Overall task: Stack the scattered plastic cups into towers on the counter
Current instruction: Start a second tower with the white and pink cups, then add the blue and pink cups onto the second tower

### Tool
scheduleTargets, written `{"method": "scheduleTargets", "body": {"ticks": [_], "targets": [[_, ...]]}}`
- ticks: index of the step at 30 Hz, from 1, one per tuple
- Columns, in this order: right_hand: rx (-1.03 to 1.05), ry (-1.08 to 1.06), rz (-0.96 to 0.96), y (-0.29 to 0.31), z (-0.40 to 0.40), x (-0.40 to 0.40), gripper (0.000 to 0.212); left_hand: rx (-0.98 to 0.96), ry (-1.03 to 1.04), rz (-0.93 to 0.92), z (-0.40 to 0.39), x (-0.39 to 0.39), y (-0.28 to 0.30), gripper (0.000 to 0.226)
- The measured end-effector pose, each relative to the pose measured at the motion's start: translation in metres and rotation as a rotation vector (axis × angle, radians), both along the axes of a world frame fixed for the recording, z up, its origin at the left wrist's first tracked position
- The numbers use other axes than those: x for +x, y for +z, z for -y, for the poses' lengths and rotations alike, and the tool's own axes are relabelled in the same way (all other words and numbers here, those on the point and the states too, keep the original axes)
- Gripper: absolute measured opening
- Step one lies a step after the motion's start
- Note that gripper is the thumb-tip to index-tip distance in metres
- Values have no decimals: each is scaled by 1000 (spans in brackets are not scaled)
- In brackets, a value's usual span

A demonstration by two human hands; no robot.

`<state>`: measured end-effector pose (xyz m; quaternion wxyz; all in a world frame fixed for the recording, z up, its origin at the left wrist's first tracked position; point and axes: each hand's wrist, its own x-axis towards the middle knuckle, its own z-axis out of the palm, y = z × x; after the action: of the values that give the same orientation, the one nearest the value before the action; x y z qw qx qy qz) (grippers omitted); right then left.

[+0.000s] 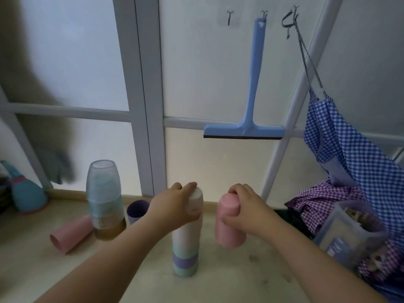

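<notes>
A tower of upturned cups [185, 254] stands mid-counter, with green and purple bands low down and a white cup [196, 200] on top. My left hand [177, 204] grips that white top cup from the left side. Just to the right, my right hand [247, 213] holds an upturned pink cup [228, 224] above the counter, close beside the tower. Another pink cup [70, 236] lies on its side at the left. A purple cup [136, 209] stands upright behind my left forearm.
A clear bottle [105, 200] with brownish liquid stands at the left, a teal container [26, 193] beyond it. A clear plastic box [349, 235] and checked cloths [341, 154] crowd the right edge. A blue squeegee [251, 106] hangs on the window behind.
</notes>
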<state>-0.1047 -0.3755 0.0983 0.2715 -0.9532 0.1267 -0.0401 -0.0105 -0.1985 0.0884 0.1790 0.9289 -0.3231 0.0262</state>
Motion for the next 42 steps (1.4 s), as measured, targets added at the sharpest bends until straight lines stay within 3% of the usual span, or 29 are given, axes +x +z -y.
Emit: {"method": "scheduleTargets", "body": {"ticks": [6,15,26,31,37,42], "targets": [[-3,-47,114,23,3,3,60,-55,-20,52,-10,1,2,72],[22,-1,452,77,-35,27,67,-101,56,161,-44,5,15,48],[25,68,188,28,-72,46,63,-81,59,120,-79,3,5,39],[-1,64,199,29,-73,41,72,-73,52,127,-85,1,0,36],[-205,151,421,47,-112,41,49,-117,76,97,-99,-3,-3,28],[-208,388,248,9,-153,56,37,-42,181,63,-140,-9,-27,32]]}}
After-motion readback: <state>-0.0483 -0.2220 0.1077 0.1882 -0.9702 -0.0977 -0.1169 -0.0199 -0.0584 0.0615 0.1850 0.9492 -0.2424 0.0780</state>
